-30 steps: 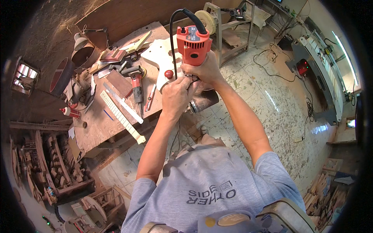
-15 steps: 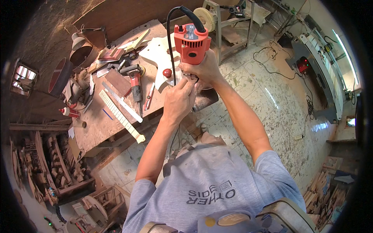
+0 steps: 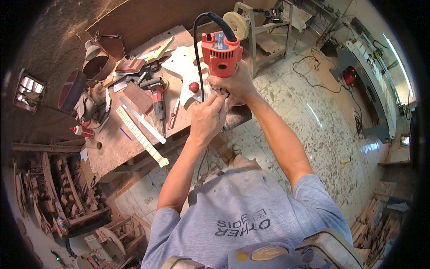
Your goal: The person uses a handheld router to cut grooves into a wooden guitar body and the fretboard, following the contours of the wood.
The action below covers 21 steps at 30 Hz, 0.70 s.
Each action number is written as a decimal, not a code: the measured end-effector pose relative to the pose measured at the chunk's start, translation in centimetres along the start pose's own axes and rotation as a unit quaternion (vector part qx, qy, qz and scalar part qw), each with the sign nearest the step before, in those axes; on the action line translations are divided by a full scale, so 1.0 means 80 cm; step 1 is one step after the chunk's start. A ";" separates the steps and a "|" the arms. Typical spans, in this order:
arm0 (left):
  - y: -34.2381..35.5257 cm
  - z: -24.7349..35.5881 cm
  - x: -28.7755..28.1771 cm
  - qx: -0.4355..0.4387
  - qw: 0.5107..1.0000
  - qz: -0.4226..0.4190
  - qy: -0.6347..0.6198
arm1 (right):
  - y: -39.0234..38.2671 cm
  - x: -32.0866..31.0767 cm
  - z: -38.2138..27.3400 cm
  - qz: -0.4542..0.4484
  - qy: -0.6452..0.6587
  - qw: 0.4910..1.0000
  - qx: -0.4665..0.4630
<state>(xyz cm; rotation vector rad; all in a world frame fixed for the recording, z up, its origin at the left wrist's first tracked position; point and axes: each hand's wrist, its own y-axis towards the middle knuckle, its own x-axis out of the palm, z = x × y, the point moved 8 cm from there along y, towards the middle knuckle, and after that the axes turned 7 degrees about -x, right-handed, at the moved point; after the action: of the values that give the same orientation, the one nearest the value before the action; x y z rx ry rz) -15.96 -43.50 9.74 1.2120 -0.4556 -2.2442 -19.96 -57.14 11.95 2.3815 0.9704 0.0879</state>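
A red router (image 3: 222,56) with a black cord stands upright over the front edge of the workbench. My right hand (image 3: 237,83) is wrapped round the lower part of its red motor housing. Just below, my left hand (image 3: 207,119) is closed, thumb and fingertips pinching at the router's base; the small part between them is hidden. A glossy red ball knob (image 3: 194,87) shows left of the base; whether it joins the router I cannot tell. Beyond it lies a pale wooden guitar body (image 3: 177,67), partly covered by the router and cord.
On the workbench (image 3: 105,159) lie a fretted guitar neck (image 3: 141,136), a steel ruler (image 3: 143,120), a red-and-black angle grinder (image 3: 157,101) and a red utility knife (image 3: 174,114). A lamp and wood scraps stand farther back. Cables cross the tiled floor (image 3: 286,112) at right.
The view has shifted slightly, so the bench and router sit a little lower in the picture. Both hands keep nearly the same grip on the router.
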 end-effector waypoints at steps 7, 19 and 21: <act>-0.001 0.010 0.003 -0.007 0.998 0.051 -0.019 | 0.001 -0.001 -0.004 0.013 -0.037 0.998 -0.051; -0.007 0.010 0.008 -0.031 0.998 0.054 -0.024 | -0.002 0.001 -0.008 0.025 -0.003 0.999 -0.033; -0.006 0.009 0.010 -0.023 0.999 0.040 -0.009 | -0.001 -0.001 -0.007 0.023 -0.011 0.999 -0.041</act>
<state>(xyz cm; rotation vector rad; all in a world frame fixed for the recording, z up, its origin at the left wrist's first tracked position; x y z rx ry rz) -17.11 -43.57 9.32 1.1322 -0.4489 -2.1864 -20.21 -56.83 12.39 2.3245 0.8859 0.1157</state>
